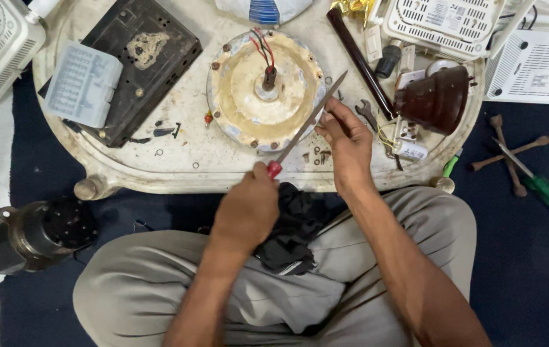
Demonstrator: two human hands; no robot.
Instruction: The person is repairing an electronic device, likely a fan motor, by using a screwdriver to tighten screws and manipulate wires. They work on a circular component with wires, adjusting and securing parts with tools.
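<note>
A round, rusty cream-coloured fan motor housing (pixel 249 96) with red and black wires at its centre shaft lies on a low white oval table (pixel 191 160). My left hand (pixel 249 209) grips the red handle of a long screwdriver (pixel 306 125), whose shaft slants up across the motor's right rim. My right hand (pixel 345 138) pinches the shaft near its middle, just right of the motor. Small screws (pixel 318 154) lie below the motor. A black cloth (pixel 294 228) rests on my lap.
A black metal plate (pixel 149 45) with a clear plastic box (pixel 84 83) sits at the table's left. A dark brown canopy (pixel 435 99), a dark rod (pixel 359 61) and a spanner (pixel 369 115) lie right. A green screwdriver (pixel 541 186) lies on blue carpet; a black motor (pixel 37 234) sits left.
</note>
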